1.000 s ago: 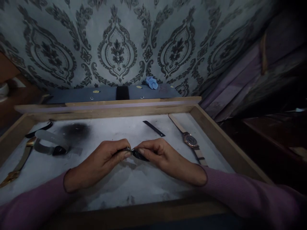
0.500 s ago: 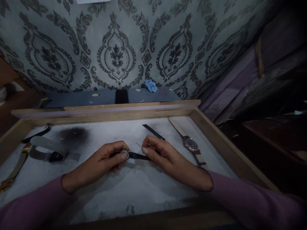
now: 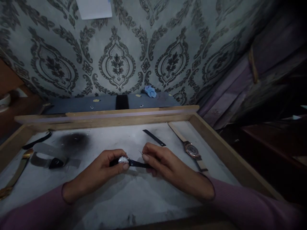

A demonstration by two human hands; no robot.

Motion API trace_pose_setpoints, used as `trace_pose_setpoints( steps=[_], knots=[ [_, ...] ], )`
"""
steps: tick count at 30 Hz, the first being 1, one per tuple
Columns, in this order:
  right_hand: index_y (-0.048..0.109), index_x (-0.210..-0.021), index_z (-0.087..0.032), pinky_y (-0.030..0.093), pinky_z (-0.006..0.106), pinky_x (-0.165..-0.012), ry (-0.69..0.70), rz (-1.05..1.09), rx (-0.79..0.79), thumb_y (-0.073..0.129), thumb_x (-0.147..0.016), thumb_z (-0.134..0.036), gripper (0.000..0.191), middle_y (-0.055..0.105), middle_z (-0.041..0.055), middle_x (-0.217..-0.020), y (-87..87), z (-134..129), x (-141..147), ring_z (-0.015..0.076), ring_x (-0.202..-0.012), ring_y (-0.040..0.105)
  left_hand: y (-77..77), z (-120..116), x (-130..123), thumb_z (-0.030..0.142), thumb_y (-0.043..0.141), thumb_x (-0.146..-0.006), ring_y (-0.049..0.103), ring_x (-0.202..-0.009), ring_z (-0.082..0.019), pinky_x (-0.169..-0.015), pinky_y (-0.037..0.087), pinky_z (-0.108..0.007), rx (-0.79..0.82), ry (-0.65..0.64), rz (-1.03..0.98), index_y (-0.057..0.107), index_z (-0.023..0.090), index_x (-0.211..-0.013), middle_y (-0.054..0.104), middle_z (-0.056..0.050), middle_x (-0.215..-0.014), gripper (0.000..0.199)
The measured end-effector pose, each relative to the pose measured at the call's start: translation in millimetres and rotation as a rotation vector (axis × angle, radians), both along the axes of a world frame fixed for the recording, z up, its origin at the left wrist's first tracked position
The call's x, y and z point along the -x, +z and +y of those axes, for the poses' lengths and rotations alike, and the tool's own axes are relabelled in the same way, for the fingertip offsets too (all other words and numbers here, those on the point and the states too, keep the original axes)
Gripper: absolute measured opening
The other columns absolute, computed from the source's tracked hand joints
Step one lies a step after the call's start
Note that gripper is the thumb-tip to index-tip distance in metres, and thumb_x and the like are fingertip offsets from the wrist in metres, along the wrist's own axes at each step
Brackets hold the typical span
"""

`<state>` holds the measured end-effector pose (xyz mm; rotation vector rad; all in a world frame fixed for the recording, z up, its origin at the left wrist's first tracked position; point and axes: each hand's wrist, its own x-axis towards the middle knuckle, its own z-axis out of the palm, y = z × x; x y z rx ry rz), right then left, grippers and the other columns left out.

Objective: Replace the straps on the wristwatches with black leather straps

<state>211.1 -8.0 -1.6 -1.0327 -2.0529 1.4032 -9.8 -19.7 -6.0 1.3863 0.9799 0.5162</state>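
Compared with one second ago, the small watch (image 3: 123, 160) shows its pale dial, and the right hand (image 3: 160, 163) is farther from its case. At left, a golden band (image 3: 18, 172) lies on the desk (image 3: 115, 201), near a black-faced object (image 3: 56, 163). Next is the left hand (image 3: 105, 166), its grip clamped on the small watch, around the desk's middle. Right-hand grip is pressed together on a thin metal tool (image 3: 140, 151); whether it also holds the black strap (image 3: 139, 164), I cannot tell. Beyond lies a dark strip (image 3: 154, 138); farther right, a larger watch (image 3: 192, 149).
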Motion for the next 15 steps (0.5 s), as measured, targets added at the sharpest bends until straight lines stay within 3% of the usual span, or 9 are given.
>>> trace_pose_setpoints(
  steps=[4,7,11,15],
  knots=[
    [0.050,-0.081,-0.017,0.040,0.024,-0.062,-0.064,-0.032,-0.183,0.041,-0.097,-0.032,0.024,0.052,0.0007,-0.075,3.5,-0.5,1.0,0.0127,-0.069,0.050,-2.4,-0.3,0.3,0.041,0.058,-0.084,0.043,-0.068,-0.013,-0.062,0.035,-0.023,0.001,-0.006,0.002,0.056,0.017,-0.081,0.048,0.002,-0.073,0.024],
    [0.053,-0.084,-0.017,0.041,0.026,-0.065,-0.201,0.088,-0.263,0.040,-0.097,-0.032,0.024,0.053,0.0025,-0.079,5.5,-0.4,2.0,0.0142,-0.073,0.050,-2.6,-0.6,0.0,0.039,0.058,-0.085,0.042,-0.070,-0.012,-0.065,0.035,-0.023,-0.026,-0.011,0.001,0.056,0.017,-0.080,0.047,0.002,-0.075,0.023],
    [0.053,-0.083,-0.017,0.042,0.025,-0.065,-0.301,0.218,-0.235,0.040,-0.097,-0.033,0.025,0.050,0.0008,-0.071,5.3,0.0,4.1,0.0131,-0.069,0.050,0.4,-1.2,-1.8,0.037,0.058,-0.084,0.039,-0.068,-0.012,-0.061,0.033,-0.022,-0.012,-0.014,0.012,0.055,0.017,-0.079,0.044,0.003,-0.073,0.021],
    [0.047,-0.080,-0.018,0.039,0.021,-0.052,-0.344,0.294,-0.154,0.040,-0.098,-0.035,0.026,0.052,-0.0016,-0.071,2.3,0.7,5.0,0.0078,-0.054,0.048,2.9,-2.4,-3.2,0.037,0.057,-0.085,0.040,-0.068,-0.012,-0.062,0.034,-0.022,-0.013,-0.046,0.004,0.055,0.017,-0.077,0.046,0.002,-0.072,0.022]
  ],
)
